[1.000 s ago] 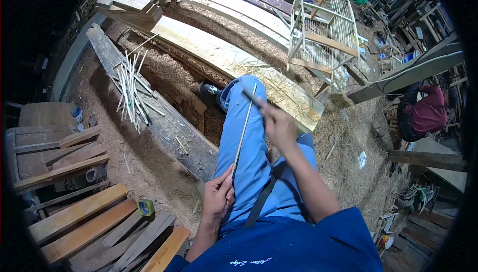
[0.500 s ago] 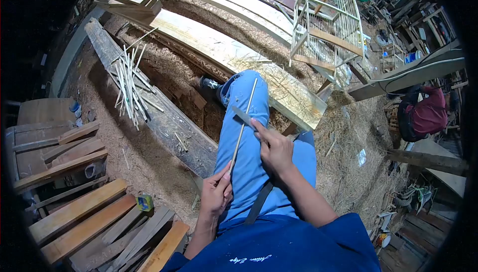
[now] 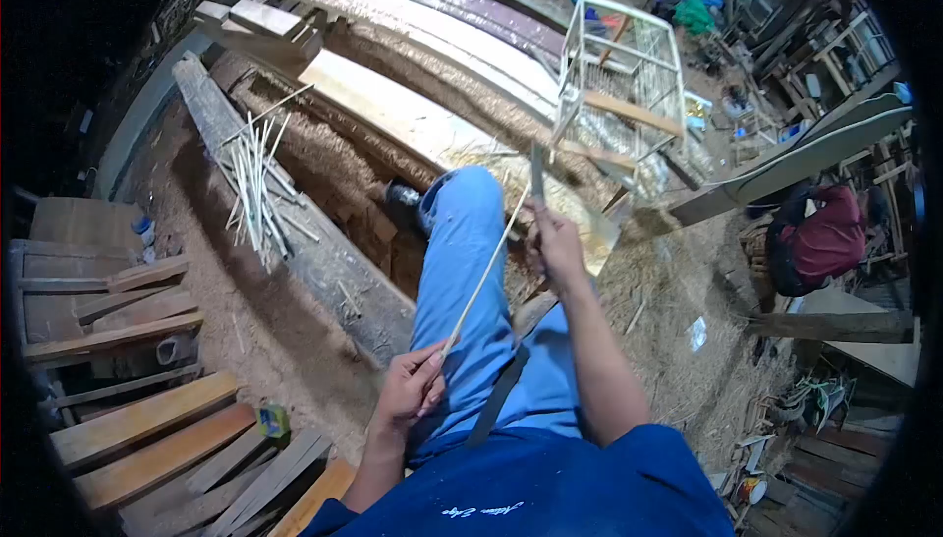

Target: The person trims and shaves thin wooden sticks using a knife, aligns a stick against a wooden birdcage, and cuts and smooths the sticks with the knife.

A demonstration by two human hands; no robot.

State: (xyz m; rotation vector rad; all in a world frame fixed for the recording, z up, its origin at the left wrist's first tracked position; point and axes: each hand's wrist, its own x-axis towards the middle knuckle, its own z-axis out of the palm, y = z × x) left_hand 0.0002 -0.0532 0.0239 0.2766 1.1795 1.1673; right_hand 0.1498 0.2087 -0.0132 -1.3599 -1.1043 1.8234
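Low over my lap, my left hand [image 3: 415, 386] is closed around the near end of a thin bamboo stick [image 3: 483, 283], which slants up and away past my jeans-clad knee [image 3: 470, 205]. My right hand [image 3: 556, 250] grips a knife, its flat blade [image 3: 536, 169] pointing away from me. In this view the stick's far end lies right beside the base of the blade. A dark strap [image 3: 501, 395] crosses my thigh. To the left, a loose pile of similar pale sticks [image 3: 257, 188] rests on a weathered plank [image 3: 329, 250].
Ahead stands a cage-like frame of slats and thin bars [image 3: 621, 75], near long boards [image 3: 393, 100] strewn with shavings. Planks [image 3: 162, 419] and a yellow-green box [image 3: 274, 421] lie at lower left. A person in a red top [image 3: 827, 232] is at the right, beside a beam [image 3: 835, 327].
My right hand and the knife have moved away from me and to the right, from mid-stick to its far end. The blade now points more straight ahead, and the stick leans further right.
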